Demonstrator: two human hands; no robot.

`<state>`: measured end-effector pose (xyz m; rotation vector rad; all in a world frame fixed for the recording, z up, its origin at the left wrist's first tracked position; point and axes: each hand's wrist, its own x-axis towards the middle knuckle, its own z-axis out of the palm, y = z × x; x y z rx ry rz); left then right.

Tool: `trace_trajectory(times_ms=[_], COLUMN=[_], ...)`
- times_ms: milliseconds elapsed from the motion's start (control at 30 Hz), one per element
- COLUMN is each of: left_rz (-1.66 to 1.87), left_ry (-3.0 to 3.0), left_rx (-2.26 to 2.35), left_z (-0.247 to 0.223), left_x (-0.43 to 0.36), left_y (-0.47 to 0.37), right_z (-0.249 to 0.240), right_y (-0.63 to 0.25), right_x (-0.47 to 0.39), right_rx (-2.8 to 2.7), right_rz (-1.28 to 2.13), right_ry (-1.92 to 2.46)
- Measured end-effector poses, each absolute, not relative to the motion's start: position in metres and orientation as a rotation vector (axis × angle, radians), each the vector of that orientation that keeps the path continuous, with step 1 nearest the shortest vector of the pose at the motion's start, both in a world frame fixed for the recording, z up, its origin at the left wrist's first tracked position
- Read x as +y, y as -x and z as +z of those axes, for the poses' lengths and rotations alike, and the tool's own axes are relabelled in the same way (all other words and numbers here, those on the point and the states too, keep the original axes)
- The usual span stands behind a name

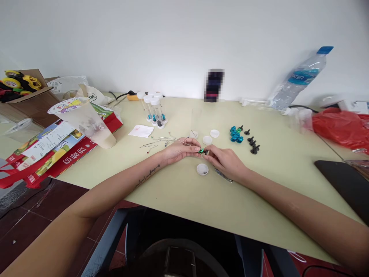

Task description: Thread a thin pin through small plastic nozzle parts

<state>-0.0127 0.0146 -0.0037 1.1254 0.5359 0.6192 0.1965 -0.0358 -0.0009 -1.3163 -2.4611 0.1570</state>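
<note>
Both hands meet over the middle of the table. Between the fingertips of my left hand (182,149) is a small shiny green part (201,151), and a thin wire-like rod crosses the same hand. My right hand (226,158) pinches a small black knob-like piece (205,152) against the green part; whether the two are joined I cannot tell. Just below lies a round white cap (202,169) with tiny dark bits in it. Tweezers-like metal tools (223,175) rest under my right hand. Several thin metal rods (157,143) with coloured ends lie beside my left wrist.
Shiny blue parts (236,134) and black knob-like pieces (253,146) lie to the right. More white caps (207,140) sit behind the hands. Capped clear tubes (157,113) stand at the back, near a plastic cup (92,125). A water bottle (302,79) leans against the wall.
</note>
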Motion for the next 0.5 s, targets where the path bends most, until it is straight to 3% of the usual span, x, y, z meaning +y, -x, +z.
trace_trajectory(times_ms=[500], left_rz=[0.617], left_ry=[-1.134], left_rx=[0.537], left_z=[-0.0021], left_x=[0.014], left_y=[0.0122], right_z=[-0.003], right_y=[-0.1978], right_x=[-0.0361], right_rx=[-2.468], right_rz=[0.163], right_ry=[1.316])
